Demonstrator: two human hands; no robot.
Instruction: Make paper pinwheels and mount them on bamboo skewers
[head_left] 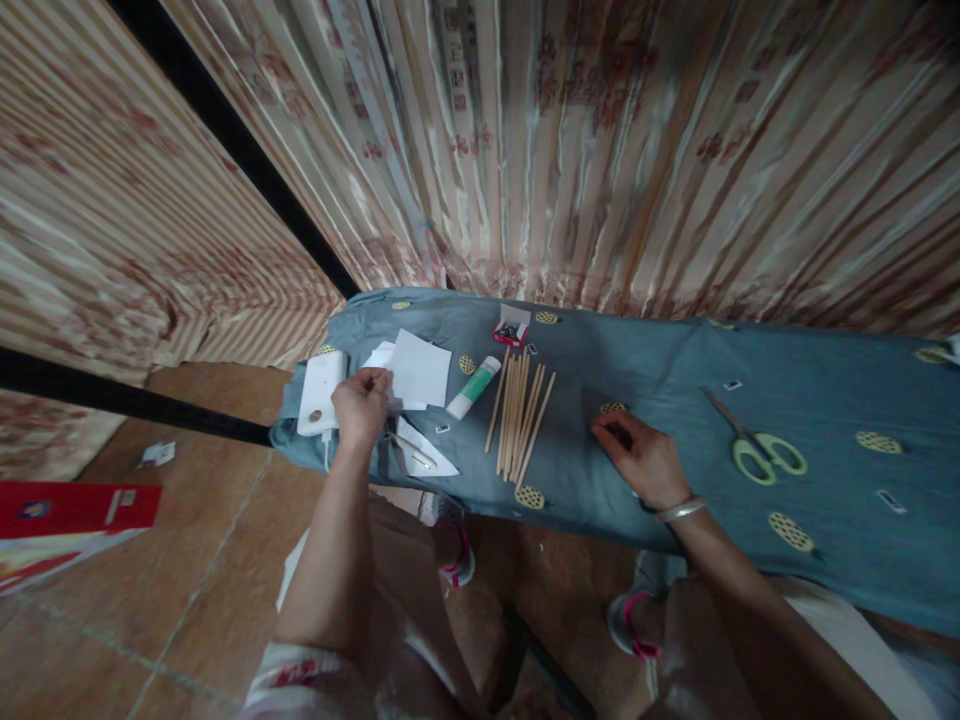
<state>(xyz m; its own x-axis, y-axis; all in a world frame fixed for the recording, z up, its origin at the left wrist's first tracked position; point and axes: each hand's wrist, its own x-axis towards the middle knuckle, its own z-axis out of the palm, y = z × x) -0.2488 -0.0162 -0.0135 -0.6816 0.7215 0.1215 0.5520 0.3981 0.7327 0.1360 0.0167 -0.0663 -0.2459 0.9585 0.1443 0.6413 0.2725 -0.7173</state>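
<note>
Left hand [361, 408]: fingers curled, thumb and fingertips drawn together at the left edge of the white paper sheets [424, 372]; cannot tell if a sheet is pinched. Right hand [649, 460]: low over the desk [637, 365], fingers bent in, thumb and forefinger close together; nothing visible in it, though something small could be hidden.

Just left of the left hand, a white device [322, 388]; near side, a slim tool [417, 456] on a pointed paper piece [439, 460]. Between hands: glue stick [474, 388], then a loose row of wooden sticks [511, 420]; small red box [512, 332], open, at their far end. Scissors [742, 432] right of the right hand.

Step, my reading: sorting or taking up paper. Next move seems to call for a light edge grip, fingers clear of the slim tool.
</note>
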